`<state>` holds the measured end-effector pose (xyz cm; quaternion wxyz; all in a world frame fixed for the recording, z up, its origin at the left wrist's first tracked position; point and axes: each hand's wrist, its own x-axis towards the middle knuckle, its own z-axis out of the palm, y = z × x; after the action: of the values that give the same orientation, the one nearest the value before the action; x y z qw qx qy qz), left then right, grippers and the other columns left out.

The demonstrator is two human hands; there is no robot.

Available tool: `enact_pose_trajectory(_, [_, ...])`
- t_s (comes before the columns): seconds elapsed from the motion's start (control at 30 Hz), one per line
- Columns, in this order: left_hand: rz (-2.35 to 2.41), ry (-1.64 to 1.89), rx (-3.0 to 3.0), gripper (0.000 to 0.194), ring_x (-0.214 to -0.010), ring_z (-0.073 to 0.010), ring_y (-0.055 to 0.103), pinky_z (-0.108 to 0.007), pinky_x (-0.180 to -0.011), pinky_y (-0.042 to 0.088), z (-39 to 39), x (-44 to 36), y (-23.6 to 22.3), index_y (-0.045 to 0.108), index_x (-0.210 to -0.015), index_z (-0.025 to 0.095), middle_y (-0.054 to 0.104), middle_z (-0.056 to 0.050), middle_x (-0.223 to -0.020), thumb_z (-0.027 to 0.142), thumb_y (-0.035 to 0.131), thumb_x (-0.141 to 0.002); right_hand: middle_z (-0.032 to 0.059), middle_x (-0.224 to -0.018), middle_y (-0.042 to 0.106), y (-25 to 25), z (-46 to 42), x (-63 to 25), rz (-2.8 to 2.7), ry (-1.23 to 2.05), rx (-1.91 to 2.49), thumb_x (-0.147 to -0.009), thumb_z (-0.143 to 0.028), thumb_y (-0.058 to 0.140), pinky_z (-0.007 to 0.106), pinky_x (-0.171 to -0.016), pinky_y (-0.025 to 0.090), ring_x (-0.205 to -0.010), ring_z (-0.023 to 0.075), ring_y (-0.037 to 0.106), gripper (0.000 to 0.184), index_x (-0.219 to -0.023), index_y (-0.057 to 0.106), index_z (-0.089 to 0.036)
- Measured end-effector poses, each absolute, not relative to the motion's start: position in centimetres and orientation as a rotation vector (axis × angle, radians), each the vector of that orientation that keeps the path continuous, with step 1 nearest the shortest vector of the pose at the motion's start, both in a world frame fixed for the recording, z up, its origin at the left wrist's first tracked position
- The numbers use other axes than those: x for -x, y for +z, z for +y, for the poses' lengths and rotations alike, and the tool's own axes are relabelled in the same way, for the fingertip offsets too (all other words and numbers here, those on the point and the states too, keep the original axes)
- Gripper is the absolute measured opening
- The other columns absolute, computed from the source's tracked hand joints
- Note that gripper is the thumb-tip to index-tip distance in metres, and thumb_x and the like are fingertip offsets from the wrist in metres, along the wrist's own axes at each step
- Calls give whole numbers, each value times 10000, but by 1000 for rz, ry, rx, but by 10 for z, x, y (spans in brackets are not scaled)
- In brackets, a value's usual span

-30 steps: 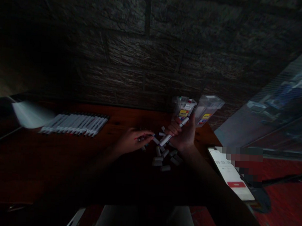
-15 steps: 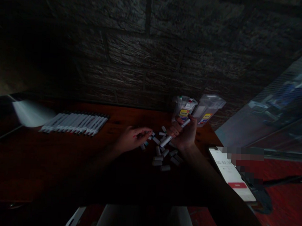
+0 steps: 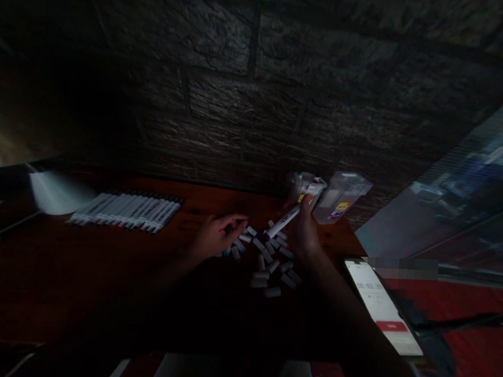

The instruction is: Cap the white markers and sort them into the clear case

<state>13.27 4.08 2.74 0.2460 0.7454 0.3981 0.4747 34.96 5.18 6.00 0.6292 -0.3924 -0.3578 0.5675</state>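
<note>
My right hand [image 3: 304,231] is closed around a white marker pen [image 3: 284,222] that slants down to the left, its tip toward a scatter of several loose grey marker caps [image 3: 269,262] on the dark red wooden table [image 3: 106,260]. My left hand [image 3: 216,237] rests at the left edge of the caps with its fingers curled over them; whether it pinches a cap is too dark to make out. Just behind my right hand lie two clear plastic marker cases [image 3: 334,196].
A neat row of several white markers [image 3: 125,209] lies at the far left beside a sheet of white paper [image 3: 53,193]. A phone [image 3: 382,306] with a lit screen stands at the right. A dark stone wall rises behind the table.
My right hand has lowered and turned, tipping the marker flatter toward the caps. My left hand has shifted slightly down among the caps. The view has tilted a little.
</note>
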Motion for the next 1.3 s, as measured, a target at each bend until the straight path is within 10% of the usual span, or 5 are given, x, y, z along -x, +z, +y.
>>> enact_pose_trajectory(0.13, [1041,1305,-2042,239,-555,-120,567,-238,-564,432,43,-133,23,748,-1022,221,701,-7,-680,351,642,-851,-27,-646,650,68,50,-361,-879,1162,894,-784,-624,670,240,-416,395,-453,100,513,393,-787,612,-235])
enact_pose_trajectory(0.3, [1043,1326,-2088,237,-567,-116,580,-226,-572,434,43,-132,20,739,-1041,222,706,-10,-698,340,618,-876,-34,-844,724,81,58,-392,-805,756,762,-693,-293,819,246,-713,551,-770,124,690,299,-930,644,-239])
enact_pose_trajectory(0.57, [1045,1304,-2154,244,-550,-111,587,-221,-557,437,40,-134,24,730,-1035,227,722,-9,-712,367,586,-897,65,-1001,736,80,56,-402,-953,365,842,-813,-359,721,444,-957,525,-943,209,716,383,-1147,621,-200])
enact_pose_trajectory(1.3, [1080,1257,-2259,264,-560,-78,592,-173,-541,434,44,-133,18,707,-1078,195,693,18,-701,345,557,-922,109,-1142,705,77,56,-407,-1161,162,1005,-920,-468,547,390,-855,583,-1047,239,686,384,-1172,654,-199])
